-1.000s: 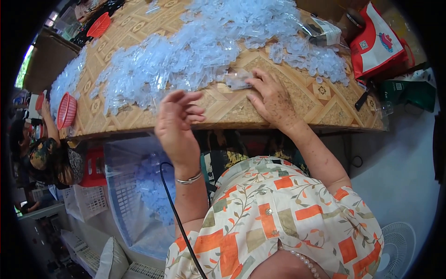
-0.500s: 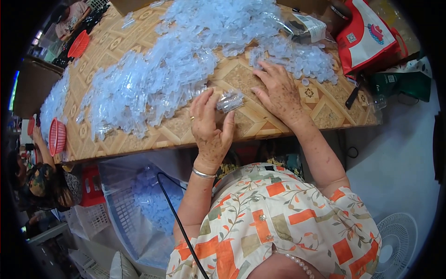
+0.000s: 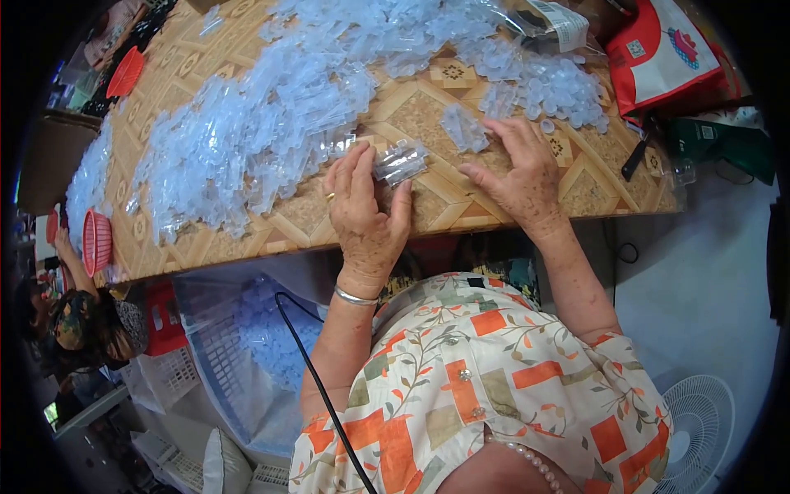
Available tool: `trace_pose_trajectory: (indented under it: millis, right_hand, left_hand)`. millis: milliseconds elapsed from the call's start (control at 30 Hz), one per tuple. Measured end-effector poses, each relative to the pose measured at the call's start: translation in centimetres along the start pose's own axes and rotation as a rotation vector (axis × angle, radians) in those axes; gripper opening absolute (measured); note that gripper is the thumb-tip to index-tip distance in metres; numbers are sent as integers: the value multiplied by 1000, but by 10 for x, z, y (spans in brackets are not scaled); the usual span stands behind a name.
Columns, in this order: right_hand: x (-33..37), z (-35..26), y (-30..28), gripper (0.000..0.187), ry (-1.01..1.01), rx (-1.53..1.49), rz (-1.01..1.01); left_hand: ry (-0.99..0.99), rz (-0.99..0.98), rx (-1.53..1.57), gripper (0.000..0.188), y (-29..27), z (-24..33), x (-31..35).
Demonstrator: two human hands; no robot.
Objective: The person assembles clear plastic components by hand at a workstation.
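Along the left part of the worktop [image 3: 284, 226], much of the surface is being covered by a large heap of clear plastic pieces [image 3: 247, 140]. By the heap's right side, toward the near edge, the left hand [image 3: 364, 216] is being held half spread, thumb and fingers apart. Just right of its fingertips, a small clear bundle [image 3: 401, 163] is being flanked by index finger and thumb, its long axis being laid roughly along the near edge; whether it is being gripped cannot be told. The left hand is being kept nearer to it than the right. Farther right, a loose clear cluster [image 3: 463, 128] is being met at its right side by the fingertips of the right hand [image 3: 522, 179], which is being held wide. Toward the right edge, a smaller heap of clear pieces [image 3: 568, 92] is being left beyond that hand.
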State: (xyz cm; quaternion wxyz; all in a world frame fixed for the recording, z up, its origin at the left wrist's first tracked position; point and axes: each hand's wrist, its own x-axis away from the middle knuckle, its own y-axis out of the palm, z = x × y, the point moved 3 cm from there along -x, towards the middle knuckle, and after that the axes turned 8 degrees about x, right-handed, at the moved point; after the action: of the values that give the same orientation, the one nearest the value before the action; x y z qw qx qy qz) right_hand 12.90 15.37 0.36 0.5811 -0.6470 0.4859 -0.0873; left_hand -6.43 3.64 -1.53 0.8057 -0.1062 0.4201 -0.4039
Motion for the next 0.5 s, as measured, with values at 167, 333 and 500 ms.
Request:
trace_pose_trajectory:
  millis: [167,333,500]
  right_hand:
    - [0,6,9,46,-3,54,-13]
    - [0,6,5,39,-21,-4,26]
    - [0,6,5,22,-22,-63,26]
  left_hand:
    - [9,-66,-35,48,4,2,-3]
    - [26,-61,-76,47,7,1,-1]
    - [45,-58,-98,47,7,0,0]
